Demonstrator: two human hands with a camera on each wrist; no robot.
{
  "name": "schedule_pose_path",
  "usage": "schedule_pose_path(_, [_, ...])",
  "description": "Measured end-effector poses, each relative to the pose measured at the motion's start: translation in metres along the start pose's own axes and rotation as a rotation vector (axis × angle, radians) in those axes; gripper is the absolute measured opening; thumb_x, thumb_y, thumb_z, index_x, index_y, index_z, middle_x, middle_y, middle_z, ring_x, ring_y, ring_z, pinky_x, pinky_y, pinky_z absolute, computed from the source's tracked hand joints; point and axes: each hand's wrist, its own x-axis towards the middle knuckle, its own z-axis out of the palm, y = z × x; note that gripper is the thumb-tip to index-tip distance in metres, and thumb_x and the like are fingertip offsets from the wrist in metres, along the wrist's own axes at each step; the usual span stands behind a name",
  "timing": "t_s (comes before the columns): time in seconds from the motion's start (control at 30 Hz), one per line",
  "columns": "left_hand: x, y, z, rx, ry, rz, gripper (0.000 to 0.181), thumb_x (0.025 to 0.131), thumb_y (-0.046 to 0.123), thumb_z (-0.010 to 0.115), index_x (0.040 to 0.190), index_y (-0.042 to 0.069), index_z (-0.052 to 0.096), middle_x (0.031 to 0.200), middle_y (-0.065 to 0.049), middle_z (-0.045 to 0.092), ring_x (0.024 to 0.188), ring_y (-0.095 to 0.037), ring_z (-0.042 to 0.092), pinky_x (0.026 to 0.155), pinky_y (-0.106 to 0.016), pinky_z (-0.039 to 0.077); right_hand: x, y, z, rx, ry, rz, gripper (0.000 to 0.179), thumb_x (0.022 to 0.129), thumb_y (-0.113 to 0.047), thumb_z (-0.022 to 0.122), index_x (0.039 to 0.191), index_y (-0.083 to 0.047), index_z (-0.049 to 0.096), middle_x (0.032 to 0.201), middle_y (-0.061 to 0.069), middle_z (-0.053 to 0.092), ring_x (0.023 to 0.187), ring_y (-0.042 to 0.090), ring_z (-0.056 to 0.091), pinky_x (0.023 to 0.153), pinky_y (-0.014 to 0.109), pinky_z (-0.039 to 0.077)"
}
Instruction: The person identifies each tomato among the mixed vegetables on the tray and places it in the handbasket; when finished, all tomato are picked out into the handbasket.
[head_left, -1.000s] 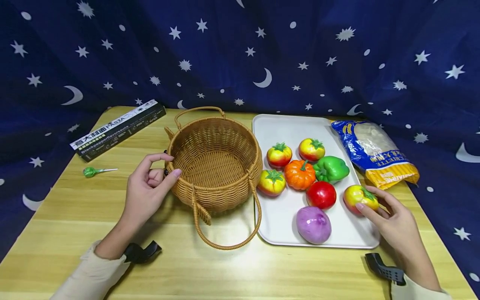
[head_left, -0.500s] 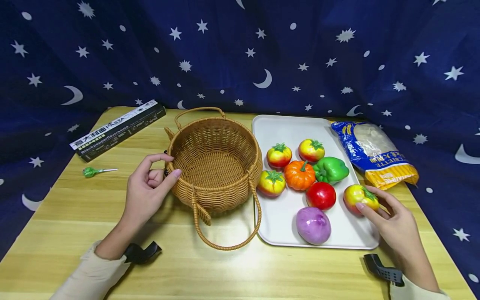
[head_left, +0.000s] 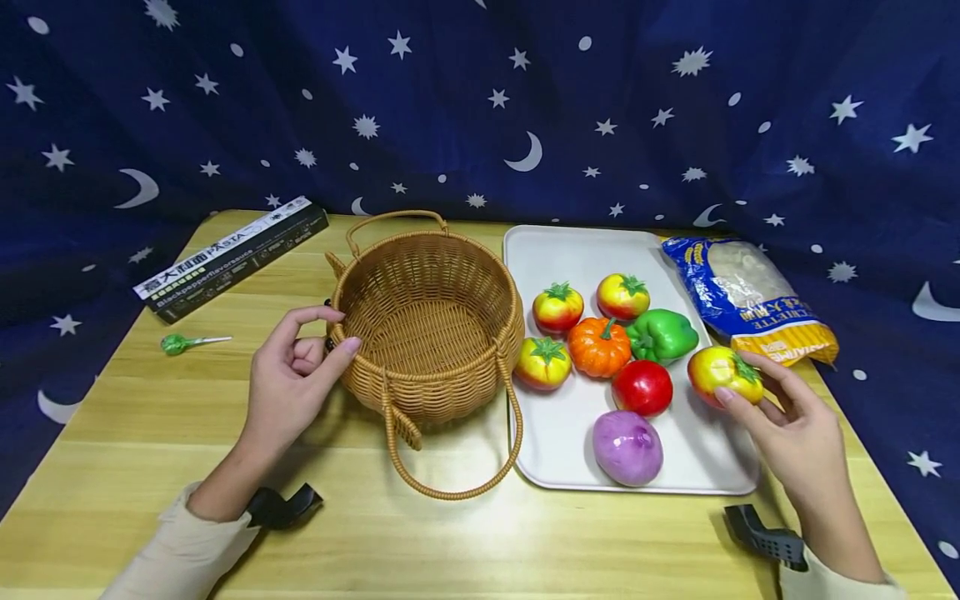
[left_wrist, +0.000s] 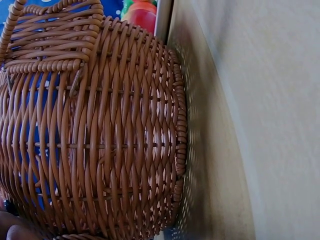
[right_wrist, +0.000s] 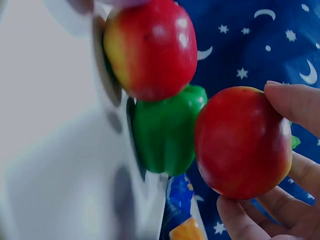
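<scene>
A round wicker basket with two looped handles stands mid-table, and no items show inside it. My left hand holds its left rim between thumb and fingers; the woven side fills much of the left wrist view. On the right, my right hand grips a yellow-and-red tomato with a green leafy top, raised over the white tray. Its red underside faces the right wrist view, thumb on one side and fingers on the other. Lying on the tray are an orange pumpkin, a green bell pepper and a purple onion.
A plain red round fruit and several more yellow-red tomatoes share the tray. Beyond its right edge lies a blue-and-yellow pasta bag. A black pasta box and a green lollipop rest at the table's left.
My right hand has lifted the tomato slightly off the tray, up and a little to the right. My left hand and the basket stay in place; the head view shifts slightly.
</scene>
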Motion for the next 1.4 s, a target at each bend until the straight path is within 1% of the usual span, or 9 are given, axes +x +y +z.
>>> schedule_pose_path(0.03, [0.000, 0.001, 0.000, -0.004, 0.000, -0.002, 0.036, 0.087, -0.007, 0.076, 0.121, -0.001, 0.065, 0.054, -0.001, 0.025, 0.047, -0.011, 0.022, 0.043, -0.027, 0.019, 0.000, -0.002, 0.001, -0.016, 0.000, -0.015, 0.059, 0.085, 0.003, 0.080, 0.140, -0.005, 0.060, 0.134, 0.001, 0.056, 0.115, 0.009, 0.053, 0.085, 0.007, 0.045])
schedule_pose_path(0.23, [-0.001, 0.001, 0.000, -0.009, 0.001, -0.008, 0.036, 0.086, -0.007, 0.076, 0.120, 0.000, 0.065, 0.053, -0.001, 0.025, 0.047, -0.011, 0.023, 0.044, -0.027, 0.019, 0.001, -0.014, 0.004, 0.001, 0.003, -0.088, 0.059, 0.081, 0.011, 0.080, 0.136, 0.001, 0.062, 0.132, -0.001, 0.060, 0.116, 0.008, 0.057, 0.087, 0.009, 0.046])
schedule_pose_path(0.47, [0.000, 0.002, 0.000, -0.007, 0.007, 0.002, 0.035, 0.087, -0.007, 0.076, 0.119, 0.002, 0.066, 0.054, -0.002, 0.025, 0.048, -0.011, 0.022, 0.045, -0.027, 0.019, 0.002, -0.033, 0.011, -0.108, -0.020, -0.177, 0.060, 0.082, 0.008, 0.081, 0.137, -0.003, 0.063, 0.134, -0.004, 0.061, 0.117, 0.007, 0.057, 0.090, 0.009, 0.044])
schedule_pose_path(0.6, [0.000, 0.002, 0.000, -0.009, 0.008, 0.002, 0.035, 0.086, -0.007, 0.076, 0.119, 0.002, 0.066, 0.054, -0.001, 0.025, 0.048, -0.011, 0.022, 0.044, -0.027, 0.019, 0.002, -0.051, 0.017, -0.126, -0.041, -0.242, 0.059, 0.080, 0.009, 0.082, 0.135, -0.003, 0.065, 0.134, -0.003, 0.062, 0.117, 0.009, 0.059, 0.090, 0.011, 0.046])
schedule_pose_path(0.77, [-0.001, 0.000, 0.000, -0.010, 0.006, 0.006, 0.036, 0.086, -0.008, 0.076, 0.120, -0.001, 0.065, 0.054, -0.001, 0.025, 0.048, -0.011, 0.022, 0.043, -0.026, 0.018, 0.002, -0.071, 0.031, -0.114, -0.083, -0.301, 0.056, 0.080, 0.008, 0.083, 0.132, -0.004, 0.067, 0.133, -0.003, 0.063, 0.116, 0.009, 0.060, 0.091, 0.011, 0.046])
schedule_pose_path(0.9, [-0.001, 0.000, 0.000, -0.005, 0.003, 0.007, 0.036, 0.086, -0.008, 0.076, 0.120, -0.002, 0.065, 0.055, -0.001, 0.025, 0.048, -0.011, 0.022, 0.043, -0.026, 0.019, 0.004, -0.083, 0.046, -0.111, -0.147, -0.344, 0.055, 0.080, 0.006, 0.084, 0.131, -0.006, 0.068, 0.133, -0.003, 0.062, 0.121, 0.011, 0.056, 0.091, 0.011, 0.046])
schedule_pose_path(1.1, [-0.001, 0.001, -0.001, 0.001, -0.002, 0.001, 0.036, 0.087, -0.007, 0.076, 0.121, -0.001, 0.065, 0.055, -0.001, 0.025, 0.048, -0.011, 0.023, 0.044, -0.026, 0.020, 0.004, -0.095, 0.064, -0.120, -0.225, -0.395, 0.055, 0.081, 0.002, 0.085, 0.130, -0.016, 0.070, 0.135, 0.000, 0.061, 0.126, 0.012, 0.053, 0.092, 0.013, 0.046])
schedule_pose_path(1.23, [-0.001, 0.002, -0.001, 0.001, -0.004, -0.001, 0.036, 0.087, -0.007, 0.076, 0.121, -0.001, 0.065, 0.055, -0.001, 0.026, 0.048, -0.011, 0.023, 0.044, -0.026, 0.020, 0.004, -0.105, 0.072, -0.112, -0.237, -0.413, 0.055, 0.081, 0.000, 0.085, 0.130, -0.019, 0.070, 0.136, -0.001, 0.061, 0.129, 0.013, 0.053, 0.094, 0.014, 0.047])
schedule_pose_path(1.4, [-0.001, 0.001, 0.000, -0.003, -0.002, 0.003, 0.036, 0.087, -0.007, 0.076, 0.120, -0.001, 0.065, 0.054, -0.001, 0.025, 0.048, -0.011, 0.023, 0.044, -0.027, 0.020, 0.003, -0.117, 0.081, -0.099, -0.235, -0.413, 0.052, 0.082, -0.003, 0.085, 0.129, -0.020, 0.071, 0.136, -0.003, 0.061, 0.128, 0.014, 0.053, 0.093, 0.015, 0.047])
